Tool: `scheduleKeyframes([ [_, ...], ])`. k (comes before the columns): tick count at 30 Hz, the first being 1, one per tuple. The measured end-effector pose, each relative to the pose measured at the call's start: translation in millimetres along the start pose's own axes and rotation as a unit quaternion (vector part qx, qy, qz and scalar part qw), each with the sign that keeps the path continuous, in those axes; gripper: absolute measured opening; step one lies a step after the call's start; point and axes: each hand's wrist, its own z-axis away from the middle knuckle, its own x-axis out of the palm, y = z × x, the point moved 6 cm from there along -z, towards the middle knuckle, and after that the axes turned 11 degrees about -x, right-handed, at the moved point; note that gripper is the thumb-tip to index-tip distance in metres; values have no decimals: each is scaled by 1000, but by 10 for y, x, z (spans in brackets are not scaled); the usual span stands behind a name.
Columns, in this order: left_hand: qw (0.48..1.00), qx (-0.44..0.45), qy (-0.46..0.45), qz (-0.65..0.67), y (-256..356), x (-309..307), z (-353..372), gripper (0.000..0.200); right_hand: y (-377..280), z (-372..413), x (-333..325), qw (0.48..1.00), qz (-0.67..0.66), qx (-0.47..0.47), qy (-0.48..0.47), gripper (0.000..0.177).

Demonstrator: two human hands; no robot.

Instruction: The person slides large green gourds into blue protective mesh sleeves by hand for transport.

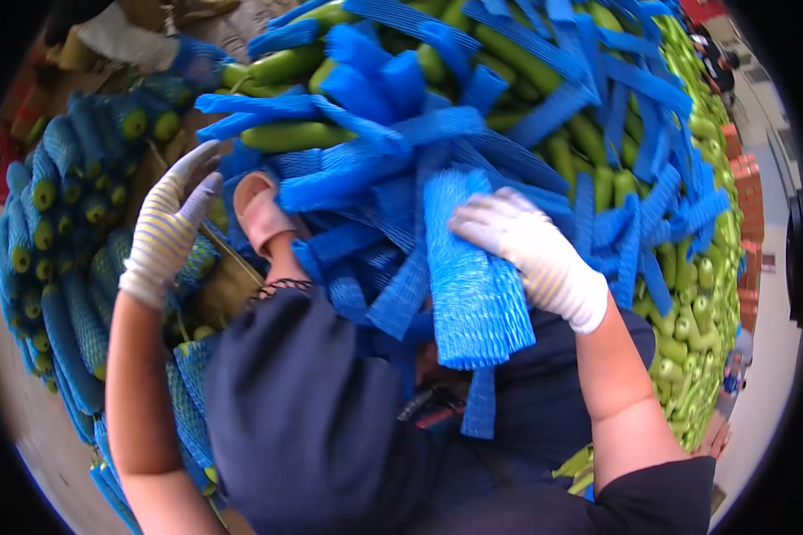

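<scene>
My left hand, in a striped white glove, is raised at the left with thumb and fingers apart and nothing in it. Gloved the same way, my right hand is closed on the edge of a bundle of blue foam net sleeves over my lap. Many more flat blue sleeves lie in front of me, on top of long green gourds. The fingertips of my right hand rest on the upper side of the bundle.
Gourds in blue netting are stacked at the left. A large heap of bare green gourds runs down the right. Another person's gloved hand and sleeve show at the upper left. Red-brown boxes stand at the far right.
</scene>
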Motion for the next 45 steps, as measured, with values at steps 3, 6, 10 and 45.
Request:
scheduleKeyframes([
  [3, 980, -14, -185, -75, 1146, 778, 529, 31, -105, 223, -2, 992, -120, -30, 17, 44],
  [6, 902, 187, -285, -264, 1824, 1412, 936, 50, -164, 425, -141, 969, -205, -13, 141, 43],
  [10, 884, 171, -331, -282, 1927, 2103, 1307, 47, -251, 713, -209, 967, -228, 25, 111, 43],
  [45, 951, -170, -75, 245, 1099, 3061, 1800, 14, -655, 1661, -9, 826, -415, 194, 329, 41],
])
